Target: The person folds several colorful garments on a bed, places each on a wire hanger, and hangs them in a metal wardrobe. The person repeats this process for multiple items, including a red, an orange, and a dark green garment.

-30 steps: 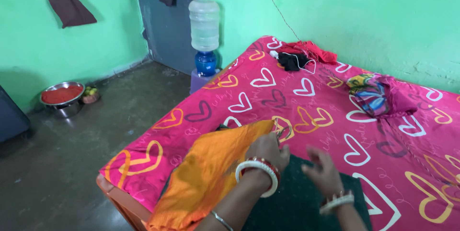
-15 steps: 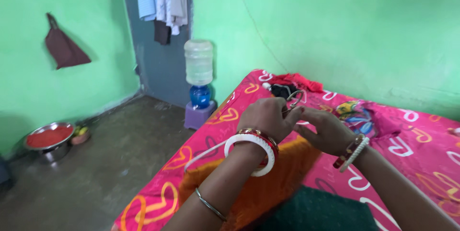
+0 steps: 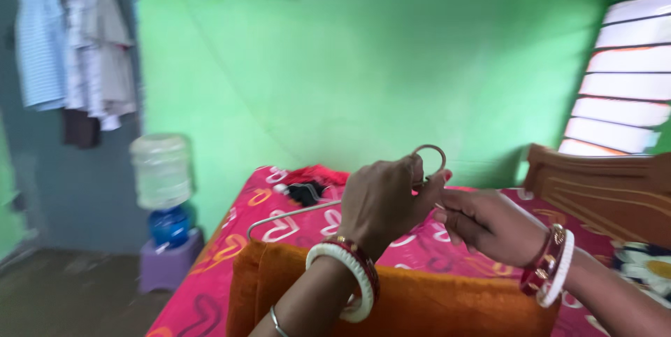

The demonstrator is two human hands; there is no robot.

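Note:
My left hand [image 3: 384,201] is raised in front of me, closed around the top of a metal clothes hanger [image 3: 293,214] just under its round hook [image 3: 430,149]. An orange cloth [image 3: 419,298] hangs over the hanger's bar, below both wrists. My right hand [image 3: 486,224] is beside the left one, its fingertips touching the hanger's neck near the hook. Both wrists wear red and white bangles.
Below lies a bed with a pink heart-patterned sheet [image 3: 244,239] and a wooden headboard [image 3: 601,194] at the right. Red and black clothes [image 3: 307,184] lie at its far edge. A water dispenser [image 3: 162,190] stands at left, shirts [image 3: 77,47] hang above it, and a barred window [image 3: 625,82] is at right.
Both hands have lifted the hanger with the orange cloth up from the bed to chest height. The view has swung upward and to the right, toward the wall and window.

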